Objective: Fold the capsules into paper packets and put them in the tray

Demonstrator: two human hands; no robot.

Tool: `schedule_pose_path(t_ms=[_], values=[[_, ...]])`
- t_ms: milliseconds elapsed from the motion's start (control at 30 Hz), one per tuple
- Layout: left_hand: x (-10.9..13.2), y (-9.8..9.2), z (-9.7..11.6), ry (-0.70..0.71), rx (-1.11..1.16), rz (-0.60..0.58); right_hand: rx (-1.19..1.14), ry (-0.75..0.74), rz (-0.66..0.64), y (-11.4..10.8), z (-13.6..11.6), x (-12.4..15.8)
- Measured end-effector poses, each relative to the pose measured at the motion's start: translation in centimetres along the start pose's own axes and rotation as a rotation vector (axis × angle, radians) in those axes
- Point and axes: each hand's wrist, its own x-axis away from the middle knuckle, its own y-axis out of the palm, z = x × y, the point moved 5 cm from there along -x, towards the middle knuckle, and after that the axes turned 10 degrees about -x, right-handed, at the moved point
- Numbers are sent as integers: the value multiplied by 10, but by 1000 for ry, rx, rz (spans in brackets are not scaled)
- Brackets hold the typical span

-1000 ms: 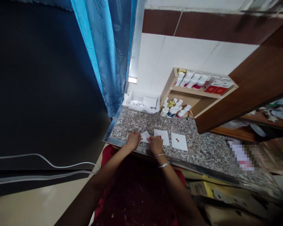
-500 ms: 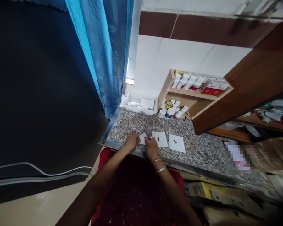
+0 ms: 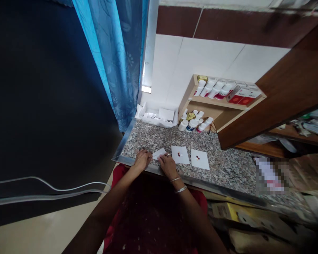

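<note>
A partly folded white paper (image 3: 159, 152) lies on the speckled counter between my hands. My left hand (image 3: 142, 159) pinches its left end, fingers drawn together. At the paper's right side, my right hand (image 3: 168, 165) presses with bent fingers; a ring and two bangles are on this hand and wrist. Just to the right rests a flat white paper square (image 3: 184, 150) with dark red and white pills (image 3: 179, 154) on it. Beyond it is another paper square (image 3: 203, 162), also bearing dark red and pale pills (image 3: 197, 158). Whether pills are inside the folded paper is hidden.
A white plastic tray (image 3: 159, 122) of papers stands at the back against the wall. Beside it, a wooden shelf (image 3: 219, 102) holds several white bottles and boxes. A metal strip edges the granite counter (image 3: 159, 135). A blue curtain (image 3: 122, 63) hangs at the left.
My left hand has shifted left with the end of the paper, and the paper now shows longer and wider between my hands. The pill-bearing squares stay in place; the view has tilted slightly.
</note>
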Motion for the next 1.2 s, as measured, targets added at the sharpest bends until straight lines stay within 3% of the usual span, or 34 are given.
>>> schedule_pose_path(t_ms=[267, 400, 700, 967, 1200], values=[[-2, -7, 13, 151, 49, 80, -7, 55, 8, 0, 1, -2], [-5, -12, 26, 245, 73, 61, -5, 50, 4, 1, 2, 0], [-16, 2, 47, 378, 130, 51, -126, 60, -33, -1, 7, 1], [-15, 16, 43, 248, 138, 118, -187, 58, 25, -4, 8, 5], [-15, 19, 50, 329, 24, 54, -136, 72, -1, -10, 10, 5]])
